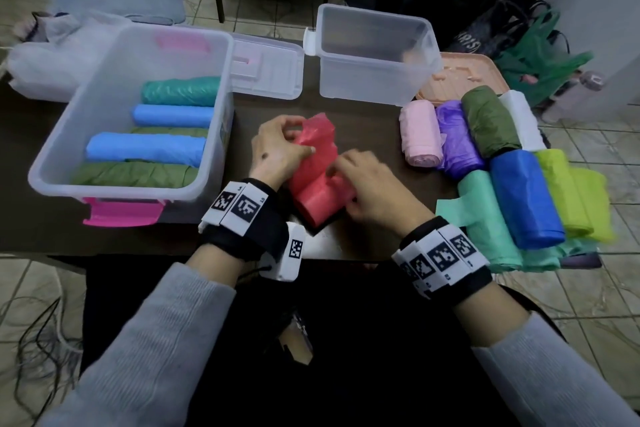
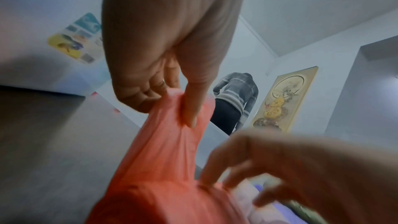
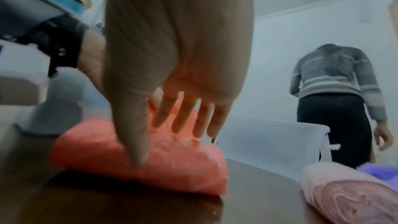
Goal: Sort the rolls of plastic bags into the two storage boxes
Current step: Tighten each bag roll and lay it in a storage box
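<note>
Now red roll (image 1: 320, 180) btwn both hands.

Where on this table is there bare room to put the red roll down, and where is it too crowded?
Bare tabletop lies between the red roll and the pink roll, in front of the empty clear box. That box is free too. The right side is packed with loose rolls; the left box already holds several rolls. Both hands, left hand and right hand, are on the red roll.

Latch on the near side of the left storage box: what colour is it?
Bright pink. The latch on the left storage box shows best in the head view.
</note>
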`<act>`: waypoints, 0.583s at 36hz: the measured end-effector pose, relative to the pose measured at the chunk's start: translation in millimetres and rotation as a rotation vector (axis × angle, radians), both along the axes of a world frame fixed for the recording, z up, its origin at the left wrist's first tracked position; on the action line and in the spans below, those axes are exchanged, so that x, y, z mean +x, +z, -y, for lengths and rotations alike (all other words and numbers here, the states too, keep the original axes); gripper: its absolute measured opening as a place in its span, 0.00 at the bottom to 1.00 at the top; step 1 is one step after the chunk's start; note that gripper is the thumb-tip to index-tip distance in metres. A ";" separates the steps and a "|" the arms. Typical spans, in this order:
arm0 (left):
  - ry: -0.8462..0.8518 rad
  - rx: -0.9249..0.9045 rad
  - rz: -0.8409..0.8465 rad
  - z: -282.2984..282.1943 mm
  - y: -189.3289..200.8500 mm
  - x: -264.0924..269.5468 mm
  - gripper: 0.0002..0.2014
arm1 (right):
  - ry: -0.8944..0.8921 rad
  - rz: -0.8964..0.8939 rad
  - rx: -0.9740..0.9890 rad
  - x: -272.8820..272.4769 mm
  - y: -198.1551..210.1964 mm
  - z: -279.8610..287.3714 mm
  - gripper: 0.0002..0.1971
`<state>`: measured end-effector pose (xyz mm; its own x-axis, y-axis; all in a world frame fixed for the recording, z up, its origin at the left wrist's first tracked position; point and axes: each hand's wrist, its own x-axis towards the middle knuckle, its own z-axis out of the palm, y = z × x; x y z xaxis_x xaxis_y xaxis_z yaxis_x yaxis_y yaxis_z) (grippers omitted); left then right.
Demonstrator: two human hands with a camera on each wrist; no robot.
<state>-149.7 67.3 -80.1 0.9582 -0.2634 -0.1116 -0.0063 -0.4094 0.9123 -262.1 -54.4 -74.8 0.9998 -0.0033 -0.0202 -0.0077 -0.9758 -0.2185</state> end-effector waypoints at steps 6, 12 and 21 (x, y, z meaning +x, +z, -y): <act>0.173 -0.113 0.223 9.0 14.0 14.6 0.21 | 0.078 -0.121 -0.249 1.5 1.9 -2.5 0.33; -0.291 0.422 0.354 14.6 3.2 10.9 0.11 | 0.114 -0.179 -0.252 9.9 0.3 -4.0 0.28; -0.783 0.693 0.225 15.0 -29.2 12.7 0.25 | 0.083 -0.335 -0.088 6.7 -3.8 -7.7 0.37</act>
<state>-137.0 52.3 -109.3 0.5673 -0.7610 -0.3146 -0.6314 -0.6473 0.4271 -255.4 -46.7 -78.6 0.9345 0.0614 -0.3505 0.0155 -0.9911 -0.1321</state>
